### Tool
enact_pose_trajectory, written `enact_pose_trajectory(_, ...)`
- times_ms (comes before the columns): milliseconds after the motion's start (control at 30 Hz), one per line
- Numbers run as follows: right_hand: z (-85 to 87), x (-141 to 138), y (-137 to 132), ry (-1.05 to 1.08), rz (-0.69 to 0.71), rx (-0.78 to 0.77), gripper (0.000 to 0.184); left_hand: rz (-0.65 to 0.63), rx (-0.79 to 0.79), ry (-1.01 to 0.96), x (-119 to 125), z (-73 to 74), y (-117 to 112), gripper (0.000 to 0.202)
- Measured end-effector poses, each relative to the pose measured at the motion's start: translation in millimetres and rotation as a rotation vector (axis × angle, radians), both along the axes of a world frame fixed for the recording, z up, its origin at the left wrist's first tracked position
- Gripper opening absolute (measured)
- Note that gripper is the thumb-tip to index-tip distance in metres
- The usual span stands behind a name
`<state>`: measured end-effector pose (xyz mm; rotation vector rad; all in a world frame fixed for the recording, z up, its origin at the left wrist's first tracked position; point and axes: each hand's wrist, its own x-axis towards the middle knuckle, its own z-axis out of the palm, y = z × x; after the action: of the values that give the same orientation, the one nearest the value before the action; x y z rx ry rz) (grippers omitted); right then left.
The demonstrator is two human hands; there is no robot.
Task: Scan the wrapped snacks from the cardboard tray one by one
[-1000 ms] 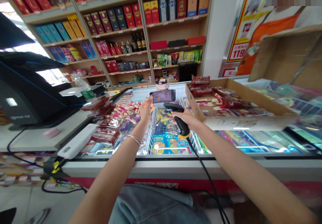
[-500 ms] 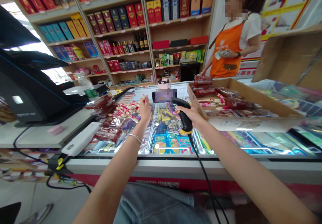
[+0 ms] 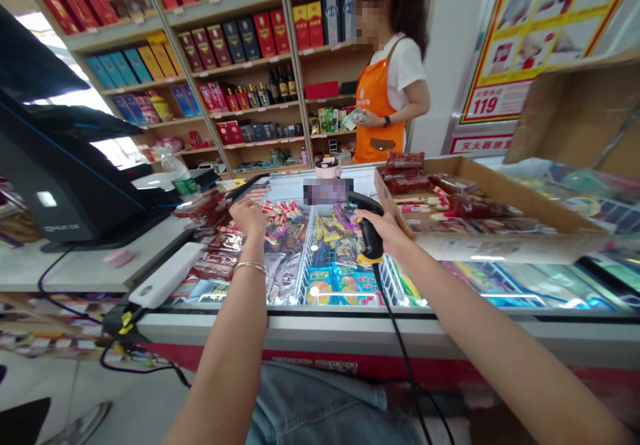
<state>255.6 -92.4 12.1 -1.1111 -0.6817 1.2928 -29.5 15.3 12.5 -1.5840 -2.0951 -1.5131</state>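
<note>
My right hand [image 3: 384,228] grips a black corded barcode scanner [image 3: 369,232] above the glass freezer lid [image 3: 350,278], its head aimed at a phone [image 3: 327,191] propped upright behind it. My left hand [image 3: 247,218] hovers with curled fingers over a pile of red-and-white wrapped sausage snacks [image 3: 273,215] on the lid; what its fingers hold, if anything, is hidden. A bracelet circles my left wrist.
A black till [image 3: 65,178] stands on the counter at left, with a white flat device [image 3: 167,275] beside it. A cardboard box [image 3: 493,195] of packaged snacks sits at right. A person in an orange apron [image 3: 383,105] stands behind the freezer before shelves of boxed goods.
My left hand let go of the phone and moved left and down to the snack pile. The person in the apron walked from right to centre. My right hand kept the scanner.
</note>
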Motion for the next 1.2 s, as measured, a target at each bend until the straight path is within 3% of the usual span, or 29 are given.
enact_pose_trajectory(300, 2.6, -0.6, -2.4, 0.003, -0.007, 0.009, 0.012, 0.206, -0.065, 0.183, 7.0, -7.9, -3.4, 0.039)
enact_pose_trajectory(567, -0.1, 0.4, -0.9, -0.005, -0.010, 0.007, 0.014, 0.229, -0.224, 0.241, 14.1, -13.7, -6.7, 0.045)
enact_pose_trajectory(1000, 0.0, 2.0, 0.6, -0.033, -0.010, -0.004, 0.011, 0.232, -0.284, 0.231, 16.2, -10.7, -8.2, 0.041)
enact_pose_trajectory(1200, -5.8, -3.0, 0.5, -0.131, 0.174, 0.094, 0.020, 0.205, -0.284, 0.235, 17.6, -9.0, -11.5, 0.044)
